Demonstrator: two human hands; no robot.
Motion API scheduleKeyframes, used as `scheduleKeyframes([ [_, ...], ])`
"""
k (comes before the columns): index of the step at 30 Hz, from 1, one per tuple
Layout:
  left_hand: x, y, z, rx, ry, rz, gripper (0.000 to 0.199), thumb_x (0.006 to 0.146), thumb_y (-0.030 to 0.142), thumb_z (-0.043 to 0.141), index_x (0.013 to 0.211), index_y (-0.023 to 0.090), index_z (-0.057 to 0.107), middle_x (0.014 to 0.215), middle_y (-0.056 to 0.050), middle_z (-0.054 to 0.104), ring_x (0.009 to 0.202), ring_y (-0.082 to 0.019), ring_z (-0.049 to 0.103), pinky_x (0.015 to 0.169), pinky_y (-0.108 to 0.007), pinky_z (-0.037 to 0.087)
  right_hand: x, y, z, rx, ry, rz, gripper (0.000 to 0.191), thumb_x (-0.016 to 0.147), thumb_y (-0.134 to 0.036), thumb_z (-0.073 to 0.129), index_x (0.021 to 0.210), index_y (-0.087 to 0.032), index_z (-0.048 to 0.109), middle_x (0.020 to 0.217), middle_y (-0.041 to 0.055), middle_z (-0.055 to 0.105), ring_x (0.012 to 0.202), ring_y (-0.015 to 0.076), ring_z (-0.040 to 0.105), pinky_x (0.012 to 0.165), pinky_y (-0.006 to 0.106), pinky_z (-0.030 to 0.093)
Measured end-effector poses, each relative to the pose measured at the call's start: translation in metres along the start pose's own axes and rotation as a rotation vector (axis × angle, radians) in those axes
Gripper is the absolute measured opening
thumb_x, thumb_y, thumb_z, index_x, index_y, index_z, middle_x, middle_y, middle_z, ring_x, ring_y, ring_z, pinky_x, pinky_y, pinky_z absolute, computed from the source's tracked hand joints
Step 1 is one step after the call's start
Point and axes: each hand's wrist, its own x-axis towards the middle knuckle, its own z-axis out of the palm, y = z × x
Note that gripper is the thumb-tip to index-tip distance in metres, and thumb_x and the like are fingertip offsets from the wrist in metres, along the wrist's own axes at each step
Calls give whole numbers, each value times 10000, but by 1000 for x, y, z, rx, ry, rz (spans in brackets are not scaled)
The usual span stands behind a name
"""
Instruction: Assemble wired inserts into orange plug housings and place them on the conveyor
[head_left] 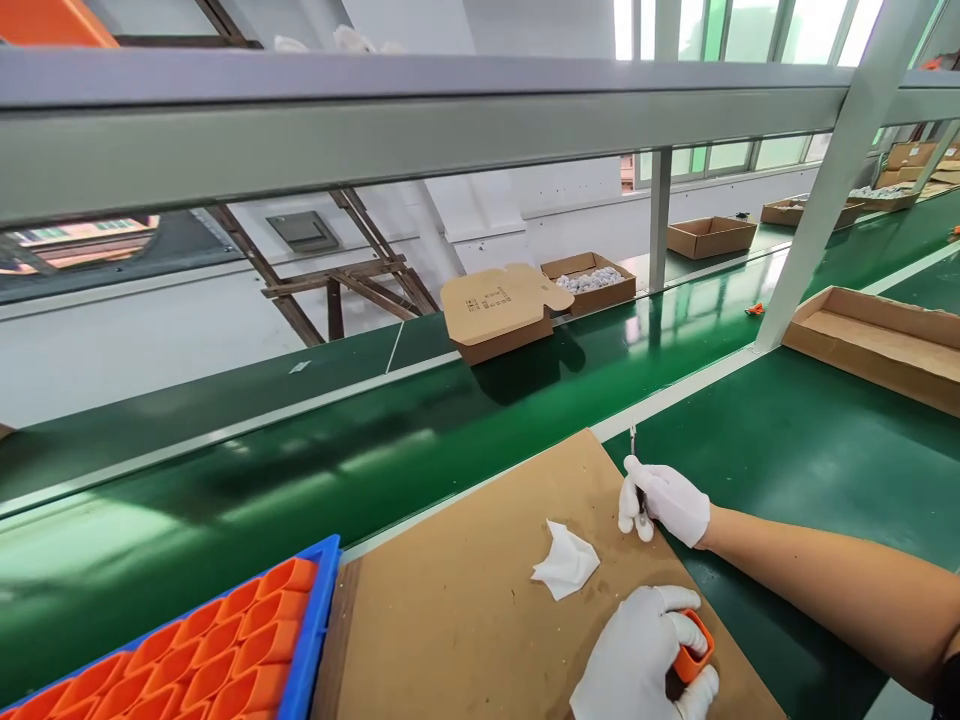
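Note:
In the head view, my left hand (634, 655), in a white glove, is closed around a small hollow orange plastic sleeve (694, 648) above a brown board (450, 590). My right hand (671, 500), also gloved, grips a slim tool (633, 440) near the board's right edge. Its thin metal tip points up and away from me; a dark handle shows between the fingers, but the exact kind is unclear. Left of my hands, a crumpled piece of white paper or cloth (565, 562) lies on the board. A blue tray (330, 570) of several similar orange sleeves (199, 655) stands at lower left.
A green conveyor belt (375, 450) runs diagonally behind the board. Beyond it stand cardboard boxes (502, 310), one holding small pale pieces (592, 280). An open cardboard tray (885, 340) sits at right. A grey metal beam (420, 125) and slanted post (832, 200) cross overhead.

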Motion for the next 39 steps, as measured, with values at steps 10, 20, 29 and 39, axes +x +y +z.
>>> scheduleKeyframes([
  [10,10,-5,3,39,-191,-97,253,652,321,794,897,263,819,1214,-74,738,981,-277,721,878,-358,579,-7,-7,2,-51,87,23,572,840,-693,599,968,-165,780,572,18,636,559,143,515,598,281,396],
  [20,14,1,-3,20,-280,-118,245,656,301,799,897,262,824,1190,-69,745,993,-290,704,905,-372,556,-8,-10,7,-59,191,43,602,851,-386,597,1413,-178,537,992,66,773,400,62,346,462,261,231],
  [29,11,10,-7,-12,-192,-143,264,650,243,768,909,238,818,1256,-112,725,1073,-338,711,930,-425,573,-10,-9,6,-22,179,50,586,843,-547,629,1288,-167,632,906,78,771,397,63,405,445,238,235],
  [39,2,20,-10,-92,-20,-81,309,672,114,755,943,261,762,1252,-60,717,1081,-262,702,974,-372,539,-8,0,0,-23,104,-34,582,808,-617,669,1159,-153,681,913,100,771,475,84,526,485,232,349],
])
